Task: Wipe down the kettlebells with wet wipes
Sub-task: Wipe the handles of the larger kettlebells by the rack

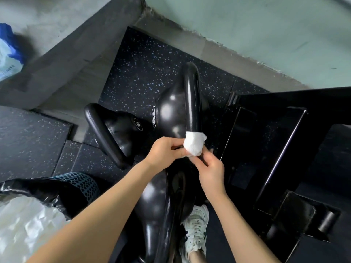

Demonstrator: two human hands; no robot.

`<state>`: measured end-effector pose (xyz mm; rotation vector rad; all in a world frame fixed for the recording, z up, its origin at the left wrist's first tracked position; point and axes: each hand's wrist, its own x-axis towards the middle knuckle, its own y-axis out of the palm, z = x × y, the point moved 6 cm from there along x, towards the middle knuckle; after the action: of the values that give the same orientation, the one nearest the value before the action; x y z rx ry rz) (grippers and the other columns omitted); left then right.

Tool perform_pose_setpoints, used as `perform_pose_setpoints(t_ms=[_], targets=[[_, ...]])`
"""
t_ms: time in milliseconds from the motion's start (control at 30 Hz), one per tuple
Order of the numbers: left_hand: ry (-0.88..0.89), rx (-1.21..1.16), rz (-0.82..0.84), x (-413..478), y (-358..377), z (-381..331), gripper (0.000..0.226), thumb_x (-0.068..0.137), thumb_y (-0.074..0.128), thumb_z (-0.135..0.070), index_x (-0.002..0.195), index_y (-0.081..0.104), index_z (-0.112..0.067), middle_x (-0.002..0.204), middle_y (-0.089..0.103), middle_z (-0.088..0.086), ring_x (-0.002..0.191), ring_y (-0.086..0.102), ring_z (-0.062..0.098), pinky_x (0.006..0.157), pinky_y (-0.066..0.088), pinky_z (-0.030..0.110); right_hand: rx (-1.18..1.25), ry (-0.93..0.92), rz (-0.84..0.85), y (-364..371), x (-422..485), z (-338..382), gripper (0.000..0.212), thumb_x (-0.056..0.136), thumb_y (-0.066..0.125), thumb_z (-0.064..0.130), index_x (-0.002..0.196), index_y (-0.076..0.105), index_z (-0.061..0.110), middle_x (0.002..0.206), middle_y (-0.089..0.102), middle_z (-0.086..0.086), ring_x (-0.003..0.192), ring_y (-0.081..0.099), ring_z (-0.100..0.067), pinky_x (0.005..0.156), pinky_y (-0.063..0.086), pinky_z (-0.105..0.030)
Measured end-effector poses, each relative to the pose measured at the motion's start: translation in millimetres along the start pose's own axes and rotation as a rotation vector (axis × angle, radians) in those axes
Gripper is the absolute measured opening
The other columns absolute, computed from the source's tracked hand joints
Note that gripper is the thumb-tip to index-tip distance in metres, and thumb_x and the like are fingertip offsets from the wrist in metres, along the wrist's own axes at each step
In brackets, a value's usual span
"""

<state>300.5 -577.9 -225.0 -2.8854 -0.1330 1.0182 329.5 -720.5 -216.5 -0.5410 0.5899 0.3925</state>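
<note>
Three black kettlebells stand on the speckled rubber floor. One marked 12 [174, 109] is at the middle, one marked 6 [115, 130] is to its left, and a larger one [157, 205] is nearest me, below my arms. A crumpled white wet wipe [193, 144] is held above the near end of the 12 kettlebell's handle. My left hand [165, 152] pinches the wipe from the left. My right hand [210, 169] pinches its lower edge from below.
A black metal rack [281, 149] fills the right side. A bin lined with a black bag and holding white waste [28, 211] stands at the lower left. A blue and white wipes pack [8, 54] lies on the grey ledge at upper left. My white shoe [195, 230] is by the nearest kettlebell.
</note>
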Motion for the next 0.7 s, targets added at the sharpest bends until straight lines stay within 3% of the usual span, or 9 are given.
perform_pose_setpoints(t_ms=[100,200,300,400,467,567,633,700], targets=[[-0.025,-0.073,-0.034,-5.8,6.2,1.9,0.019,0.083,0.069,-0.022,0.101,0.074,-0.026,0.079,0.071,-0.017,0.079,0.061,-0.003,0.079,0.048,0.017,-0.002,-0.067,-0.002,3.4,-3.4,7.3,0.041,0.086,0.064,0.019,0.125,0.057,0.03,0.117,0.067,0.012,0.124,0.053,-0.014,0.112,0.03,-0.05],[-0.054,-0.187,-0.096,-10.2,5.5,-9.7,0.012,0.084,0.067,-0.022,0.092,0.075,-0.017,0.081,0.075,0.003,0.074,0.06,0.006,0.074,0.049,0.024,-0.04,-0.118,0.003,1.3,-3.4,21.3,0.035,0.088,0.062,0.013,0.121,0.062,0.024,0.104,0.07,0.018,0.107,0.062,-0.004,0.11,0.034,-0.05],[-0.144,-0.228,-0.208,-4.6,0.6,-18.0,0.027,0.083,0.065,-0.025,0.08,0.069,0.001,0.073,0.066,0.022,0.064,0.048,0.016,0.065,0.041,0.033,-0.047,-0.143,0.005,-1.5,0.6,51.3,0.022,0.087,0.061,0.013,0.106,0.069,0.022,0.088,0.073,0.006,0.088,0.068,-0.016,0.091,0.05,-0.046],[-0.236,-0.302,-0.301,8.0,-8.1,-27.7,0.023,0.077,0.065,-0.023,0.075,0.07,-0.001,0.068,0.065,0.015,0.064,0.052,0.019,0.068,0.051,0.038,-0.063,-0.131,0.01,-4.1,16.8,76.1,0.012,0.085,0.062,0.012,0.092,0.072,0.013,0.081,0.073,-0.008,0.081,0.068,-0.029,0.078,0.054,-0.05],[-0.293,-0.331,-0.355,18.3,-17.8,-34.2,0.023,0.072,0.065,-0.02,0.08,0.071,0.0,0.076,0.07,0.023,0.066,0.057,0.022,0.075,0.056,0.045,-0.032,-0.084,0.031,-4.5,31.4,87.7,0.011,0.084,0.062,0.008,0.086,0.073,0.008,0.083,0.073,-0.015,0.081,0.07,-0.027,0.077,0.054,-0.046],[-0.362,-0.357,-0.418,34.0,-34.2,-44.8,0.014,0.07,0.066,-0.012,0.081,0.071,-0.004,0.083,0.073,0.019,0.076,0.07,0.03,0.078,0.058,0.05,0.025,-0.005,0.063,1.2,53.6,104.2,0.009,0.083,0.064,0.005,0.081,0.072,0.001,0.087,0.073,-0.018,0.081,0.069,-0.021,0.072,0.055,-0.031],[-0.366,-0.447,-0.459,44.6,-44.6,-56.9,0.005,0.065,0.069,-0.012,0.068,0.065,-0.009,0.082,0.071,0.021,0.079,0.07,0.036,0.077,0.057,0.053,0.048,0.001,0.03,5.1,71.1,118.1,0.015,0.081,0.065,0.004,0.079,0.065,-0.01,0.078,0.068,-0.022,0.07,0.057,-0.018,0.064,0.047,-0.033],[-0.381,-0.538,-0.463,53.1,-53.0,-66.4,0.015,0.069,0.071,-0.005,0.065,0.058,-0.01,0.079,0.068,0.019,0.078,0.067,0.033,0.076,0.058,0.049,0.053,0.0,0.02,9.2,84.0,133.2,0.014,0.079,0.062,0.0,0.085,0.062,-0.012,0.079,0.066,-0.019,0.07,0.054,-0.018,0.063,0.049,-0.038]])
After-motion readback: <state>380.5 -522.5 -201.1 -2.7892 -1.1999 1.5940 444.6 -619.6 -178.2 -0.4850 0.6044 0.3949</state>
